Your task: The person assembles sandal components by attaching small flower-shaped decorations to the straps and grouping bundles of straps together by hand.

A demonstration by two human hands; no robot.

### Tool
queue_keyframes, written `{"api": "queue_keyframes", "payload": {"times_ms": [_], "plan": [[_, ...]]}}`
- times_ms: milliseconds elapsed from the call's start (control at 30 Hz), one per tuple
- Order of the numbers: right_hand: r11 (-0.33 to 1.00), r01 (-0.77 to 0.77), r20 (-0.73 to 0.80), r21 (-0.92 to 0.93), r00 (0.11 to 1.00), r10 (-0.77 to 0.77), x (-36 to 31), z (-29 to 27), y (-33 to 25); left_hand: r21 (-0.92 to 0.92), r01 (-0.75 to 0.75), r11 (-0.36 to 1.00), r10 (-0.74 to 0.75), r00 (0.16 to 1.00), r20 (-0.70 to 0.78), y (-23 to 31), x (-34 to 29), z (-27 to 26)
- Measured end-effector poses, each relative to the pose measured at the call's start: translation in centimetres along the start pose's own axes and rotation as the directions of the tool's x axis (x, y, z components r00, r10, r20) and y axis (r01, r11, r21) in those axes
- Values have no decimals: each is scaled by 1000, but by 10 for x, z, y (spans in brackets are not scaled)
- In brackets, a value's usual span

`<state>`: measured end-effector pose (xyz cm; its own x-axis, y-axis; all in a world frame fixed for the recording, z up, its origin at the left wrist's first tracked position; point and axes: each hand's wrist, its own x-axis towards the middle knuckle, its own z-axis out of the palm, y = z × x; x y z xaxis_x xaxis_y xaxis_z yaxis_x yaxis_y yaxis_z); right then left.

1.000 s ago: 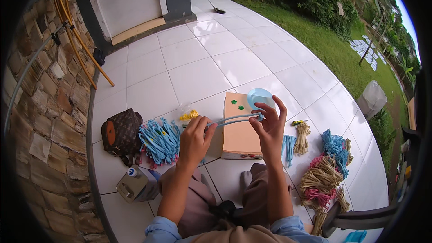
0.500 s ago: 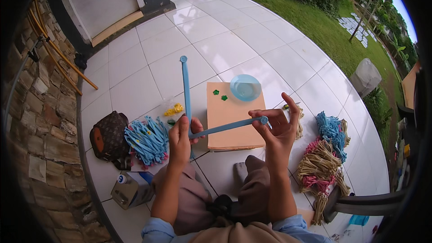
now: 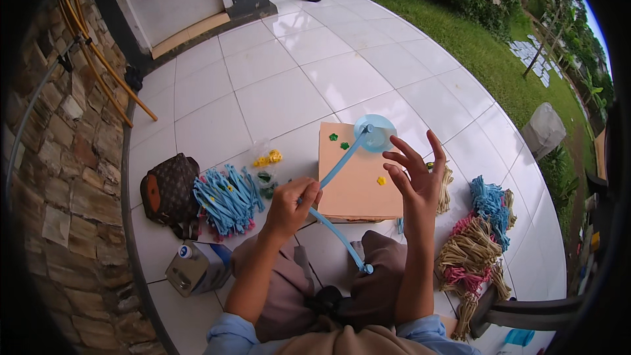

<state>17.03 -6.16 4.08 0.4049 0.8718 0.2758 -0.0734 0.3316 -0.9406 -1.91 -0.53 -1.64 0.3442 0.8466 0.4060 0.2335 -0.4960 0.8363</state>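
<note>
My left hand [image 3: 287, 210] is closed around the middle of a light blue strap [image 3: 341, 164] with round knobbed ends. One end rises toward the blue plastic bowl [image 3: 388, 137]; the other curves down over my lap. To its right, my right hand [image 3: 419, 181] is raised with fingers spread, holding nothing. Behind them stands a peach-coloured box [image 3: 351, 187]. On its top lie green flower-shaped pieces [image 3: 334, 137] and a yellow flower-shaped piece [image 3: 381, 181], with the bowl at the far right corner.
Left lie a heap of blue straps [image 3: 227, 202], a brown bag [image 3: 165, 190], a metal can [image 3: 197, 269] and yellow pieces [image 3: 269, 156] in clear plastic. Right are bundles of blue [image 3: 490, 204] and beige straps [image 3: 470, 250], beside a dark chair-like leg [image 3: 526, 312].
My right hand has let go of the strap's end and opened. The strap has swung round in my left hand, one end now hanging toward my lap. The view has shifted slightly left.
</note>
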Motion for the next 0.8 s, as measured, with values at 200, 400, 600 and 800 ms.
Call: {"api": "queue_keyframes", "payload": {"times_ms": [200,400,600,800], "plan": [[997,71,-35,-5,997,-71,2,7,7,-98,-38,994,53,986,155,-1,-2,-5],[999,26,-40,24,999,-25,-1,11,2,-166,44,985,-4,972,234,-4,-2,-6],[996,84,-151,9,985,-82,5,-4,9,88,46,995,-74,934,349,3,4,-7],[1000,25,-172,-5,985,-26,21,-13,18,-85,-30,996,59,929,366,-13,0,-1]]}}
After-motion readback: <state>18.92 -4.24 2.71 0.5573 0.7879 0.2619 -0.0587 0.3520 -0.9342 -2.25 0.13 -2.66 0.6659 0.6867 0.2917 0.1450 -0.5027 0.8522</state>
